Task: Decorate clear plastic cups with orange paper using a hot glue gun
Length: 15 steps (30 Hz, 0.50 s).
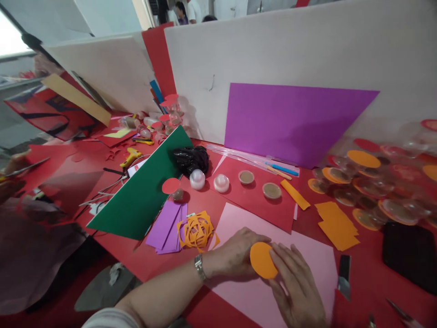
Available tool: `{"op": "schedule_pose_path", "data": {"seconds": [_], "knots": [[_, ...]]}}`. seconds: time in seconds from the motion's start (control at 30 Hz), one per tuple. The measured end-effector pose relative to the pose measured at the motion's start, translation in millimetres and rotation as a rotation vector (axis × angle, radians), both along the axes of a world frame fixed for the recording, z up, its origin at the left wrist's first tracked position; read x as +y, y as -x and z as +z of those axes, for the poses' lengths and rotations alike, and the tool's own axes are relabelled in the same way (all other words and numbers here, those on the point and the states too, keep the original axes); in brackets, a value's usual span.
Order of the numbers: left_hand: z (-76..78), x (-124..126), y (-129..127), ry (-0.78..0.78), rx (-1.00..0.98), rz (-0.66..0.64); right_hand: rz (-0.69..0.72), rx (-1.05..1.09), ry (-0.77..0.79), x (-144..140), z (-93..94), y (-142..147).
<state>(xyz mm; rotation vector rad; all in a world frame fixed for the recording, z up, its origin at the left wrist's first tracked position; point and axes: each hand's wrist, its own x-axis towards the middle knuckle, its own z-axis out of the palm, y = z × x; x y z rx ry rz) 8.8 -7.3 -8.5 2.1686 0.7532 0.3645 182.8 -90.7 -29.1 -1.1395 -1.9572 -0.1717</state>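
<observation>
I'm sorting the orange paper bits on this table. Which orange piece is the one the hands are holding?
The plain orange disc, pinched between the left hand and right hand over the pink sheet. The cut-out orange lattice and orange rectangles lie untouched.

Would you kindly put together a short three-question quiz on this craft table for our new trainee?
1. True or false: both hands touch the orange paper disc.
2. Which sheet lies under the left hand and right hand: A green, B pink, C purple?
3. Fill in: the orange cut-out lattice lies beside a stack of ___ paper strips.

Key: 1 true. 2 B, the pink sheet. 3 purple.
</observation>
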Motion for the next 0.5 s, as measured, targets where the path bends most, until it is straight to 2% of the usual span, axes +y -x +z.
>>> {"op": "schedule_pose_path", "data": {"seconds": [0.3,0.5], "knots": [[-8.9,-1.0,6.8,0.039,-0.123,0.113,-0.068,-0.026,-0.022,1.2,-7.3,0.4],[-1.0,-1.0,5.3,0.039,-0.092,0.111,-0.119,0.01,0.016,2.6,-12.2,0.6]]}}
